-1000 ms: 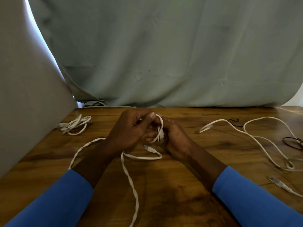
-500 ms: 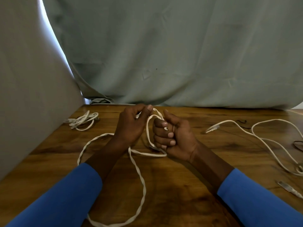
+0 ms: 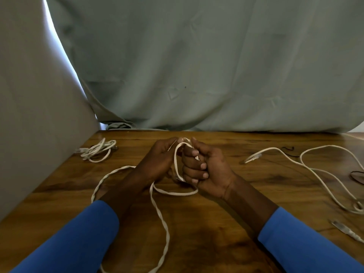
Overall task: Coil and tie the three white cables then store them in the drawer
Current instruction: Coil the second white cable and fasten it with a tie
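**Flat cable looped upright between both hands**

The flat white cable forms a narrow loop between the hands. Its long axis runs from the fingertips back toward the wrists, and its twisted tail trails from under the knuckles toward the person. The right hand is clenched round the loop, palm facing left. The left hand pinches the loop's top, just beside the right thumb. A coiled cable lies well left of the fingers, and a loose cable well right.

Wooden table: far left a coil, right a loose cable, near middle a twisted cable, far right a black wire.
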A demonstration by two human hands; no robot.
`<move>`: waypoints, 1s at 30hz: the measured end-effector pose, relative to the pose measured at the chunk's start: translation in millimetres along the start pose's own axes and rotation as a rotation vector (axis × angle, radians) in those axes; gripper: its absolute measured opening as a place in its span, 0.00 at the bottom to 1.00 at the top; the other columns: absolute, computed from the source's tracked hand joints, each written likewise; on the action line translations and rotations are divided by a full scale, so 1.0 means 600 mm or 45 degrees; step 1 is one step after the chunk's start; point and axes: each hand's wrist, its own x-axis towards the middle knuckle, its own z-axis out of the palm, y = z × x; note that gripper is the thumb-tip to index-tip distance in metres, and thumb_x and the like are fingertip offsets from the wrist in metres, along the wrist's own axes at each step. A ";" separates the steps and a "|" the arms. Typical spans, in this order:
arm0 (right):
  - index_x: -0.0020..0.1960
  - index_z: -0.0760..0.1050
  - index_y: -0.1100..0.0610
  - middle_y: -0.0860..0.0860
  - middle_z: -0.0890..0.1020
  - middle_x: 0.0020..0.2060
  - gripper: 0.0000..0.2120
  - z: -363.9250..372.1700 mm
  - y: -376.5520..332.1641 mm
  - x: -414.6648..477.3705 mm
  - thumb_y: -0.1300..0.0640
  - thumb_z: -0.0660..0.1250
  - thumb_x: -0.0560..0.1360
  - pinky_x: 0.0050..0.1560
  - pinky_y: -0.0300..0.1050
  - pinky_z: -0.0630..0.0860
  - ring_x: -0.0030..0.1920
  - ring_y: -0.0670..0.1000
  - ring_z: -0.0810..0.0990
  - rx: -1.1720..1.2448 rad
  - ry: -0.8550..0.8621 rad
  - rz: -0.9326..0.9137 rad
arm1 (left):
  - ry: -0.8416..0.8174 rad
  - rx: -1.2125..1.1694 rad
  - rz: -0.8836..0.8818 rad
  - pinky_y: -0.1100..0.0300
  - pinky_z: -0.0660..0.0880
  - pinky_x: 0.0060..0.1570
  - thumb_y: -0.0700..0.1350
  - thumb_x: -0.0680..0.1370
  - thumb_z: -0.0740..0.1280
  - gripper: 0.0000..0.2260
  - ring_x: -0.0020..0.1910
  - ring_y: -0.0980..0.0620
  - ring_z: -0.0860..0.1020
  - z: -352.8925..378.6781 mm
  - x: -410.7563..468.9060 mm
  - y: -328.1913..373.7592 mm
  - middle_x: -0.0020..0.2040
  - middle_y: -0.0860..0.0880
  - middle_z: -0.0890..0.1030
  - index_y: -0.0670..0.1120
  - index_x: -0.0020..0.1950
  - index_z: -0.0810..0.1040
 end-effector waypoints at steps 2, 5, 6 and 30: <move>0.33 0.68 0.52 0.46 0.63 0.19 0.21 0.000 -0.002 0.001 0.46 0.56 0.83 0.23 0.39 0.58 0.17 0.45 0.56 0.025 0.029 -0.038 | 0.007 -0.128 -0.075 0.49 0.82 0.46 0.53 0.86 0.60 0.18 0.44 0.46 0.86 0.008 0.000 0.002 0.45 0.43 0.87 0.46 0.51 0.86; 0.30 0.68 0.51 0.46 0.63 0.18 0.22 -0.009 -0.007 0.006 0.46 0.57 0.82 0.27 0.41 0.50 0.16 0.44 0.57 0.091 0.063 -0.116 | 0.018 -0.121 -0.118 0.56 0.79 0.37 0.62 0.83 0.55 0.25 0.37 0.43 0.85 0.022 0.001 0.012 0.41 0.42 0.87 0.47 0.50 0.85; 0.30 0.68 0.51 0.45 0.62 0.18 0.22 -0.010 -0.008 0.007 0.46 0.57 0.82 0.28 0.41 0.49 0.16 0.44 0.58 0.090 0.090 -0.142 | 0.028 -0.101 -0.080 0.55 0.78 0.35 0.64 0.81 0.56 0.25 0.37 0.39 0.84 0.024 0.001 0.014 0.42 0.40 0.87 0.47 0.50 0.84; 0.38 0.65 0.53 0.46 0.63 0.22 0.17 -0.034 -0.080 -0.007 0.54 0.50 0.85 0.26 0.39 0.64 0.19 0.45 0.61 0.283 0.459 -0.731 | -0.457 0.759 0.021 0.61 0.73 0.37 0.45 0.85 0.64 0.08 0.30 0.63 0.78 0.033 -0.006 0.001 0.32 0.67 0.79 0.51 0.61 0.80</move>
